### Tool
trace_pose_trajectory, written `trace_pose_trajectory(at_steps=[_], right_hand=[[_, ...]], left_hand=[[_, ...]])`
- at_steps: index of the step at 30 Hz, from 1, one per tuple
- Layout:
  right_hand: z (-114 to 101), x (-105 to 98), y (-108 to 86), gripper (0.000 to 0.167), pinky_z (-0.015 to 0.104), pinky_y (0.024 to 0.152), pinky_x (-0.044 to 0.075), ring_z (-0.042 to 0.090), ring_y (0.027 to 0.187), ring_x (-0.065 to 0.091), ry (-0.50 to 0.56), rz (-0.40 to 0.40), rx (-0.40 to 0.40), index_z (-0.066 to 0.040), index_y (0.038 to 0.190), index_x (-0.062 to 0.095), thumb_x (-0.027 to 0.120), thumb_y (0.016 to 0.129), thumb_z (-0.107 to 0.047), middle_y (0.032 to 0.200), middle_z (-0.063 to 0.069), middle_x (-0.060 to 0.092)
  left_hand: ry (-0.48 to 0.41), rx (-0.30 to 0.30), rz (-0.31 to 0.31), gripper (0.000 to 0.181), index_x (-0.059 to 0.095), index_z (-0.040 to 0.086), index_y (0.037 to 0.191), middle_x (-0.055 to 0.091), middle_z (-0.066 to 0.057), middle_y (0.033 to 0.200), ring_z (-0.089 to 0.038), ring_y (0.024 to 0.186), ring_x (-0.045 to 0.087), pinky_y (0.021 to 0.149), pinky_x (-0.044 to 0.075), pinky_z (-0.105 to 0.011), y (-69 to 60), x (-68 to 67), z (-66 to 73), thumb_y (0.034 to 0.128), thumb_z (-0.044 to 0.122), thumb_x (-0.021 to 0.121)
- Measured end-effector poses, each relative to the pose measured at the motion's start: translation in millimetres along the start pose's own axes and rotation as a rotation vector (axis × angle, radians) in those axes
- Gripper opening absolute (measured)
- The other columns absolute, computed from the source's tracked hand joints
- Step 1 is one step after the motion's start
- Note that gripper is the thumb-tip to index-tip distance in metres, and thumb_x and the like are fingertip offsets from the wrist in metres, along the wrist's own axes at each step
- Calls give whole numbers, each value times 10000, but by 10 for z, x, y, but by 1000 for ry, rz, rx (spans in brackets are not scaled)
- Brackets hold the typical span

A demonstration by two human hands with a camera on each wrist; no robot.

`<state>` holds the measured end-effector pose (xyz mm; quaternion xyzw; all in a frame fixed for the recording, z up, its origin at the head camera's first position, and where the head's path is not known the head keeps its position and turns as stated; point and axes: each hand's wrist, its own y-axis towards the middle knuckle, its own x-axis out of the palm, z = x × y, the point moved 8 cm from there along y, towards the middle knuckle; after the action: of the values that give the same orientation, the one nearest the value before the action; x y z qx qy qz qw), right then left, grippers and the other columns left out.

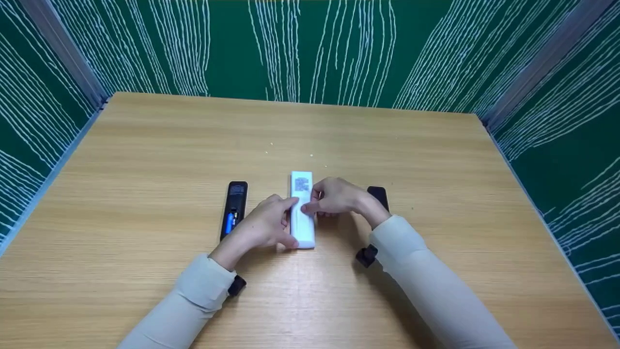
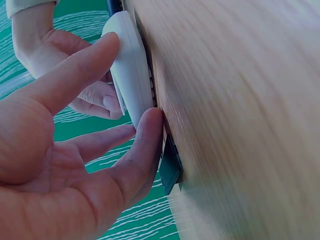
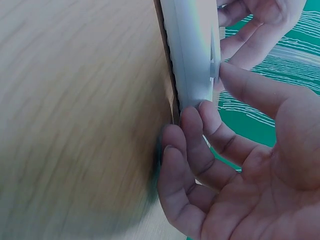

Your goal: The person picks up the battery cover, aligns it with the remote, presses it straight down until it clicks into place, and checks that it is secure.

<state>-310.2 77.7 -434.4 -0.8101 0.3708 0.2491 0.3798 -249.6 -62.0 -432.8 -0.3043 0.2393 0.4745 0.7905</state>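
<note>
A white remote control [image 1: 304,228] lies back up in front of me, its label toward the far end and its buttons against the table. My left hand [image 1: 264,225] holds its left side, the thumb at the near end and a finger farther up the edge. From the right, my right hand [image 1: 339,195] grips it, with the thumb on the back and curled fingers along the edge. In the right wrist view, a thin battery cover [image 3: 215,45] stands slightly off the body, the right thumb touching its end. Whether batteries are inside is hidden.
Left of the hands lies a black remote control [image 1: 237,194], its compartment uncovered and a blue battery [image 1: 230,223] visible. Another black remote control [image 1: 378,194] is partly hidden behind the right wrist. Small white specks lie farther back on the wooden table [image 1: 193,140]. Green panels [image 1: 232,48] surround it.
</note>
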Motion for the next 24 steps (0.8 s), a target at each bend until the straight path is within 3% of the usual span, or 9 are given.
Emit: trace_pose_trajectory(at_steps=[9, 24], right_hand=[[22, 15, 20, 286, 312, 716, 563, 187, 774, 676, 16, -37, 36, -132, 920, 641, 778, 961, -380, 887, 61, 733], [16, 23, 18, 276, 301, 711, 555, 179, 770, 665, 29, -49, 29, -130, 932, 638, 773, 966, -368, 893, 62, 734]], left_hand=[[-6, -13, -6, 1064, 399, 62, 1635, 550, -118, 1268, -220, 1034, 555, 931, 516, -339, -7, 4, 2, 736, 86, 968], [-9, -17, 0, 1071, 395, 70, 1639, 551, -123, 1278, -226, 1037, 553, 942, 516, -350, -18, -4, 4, 734, 87, 967]])
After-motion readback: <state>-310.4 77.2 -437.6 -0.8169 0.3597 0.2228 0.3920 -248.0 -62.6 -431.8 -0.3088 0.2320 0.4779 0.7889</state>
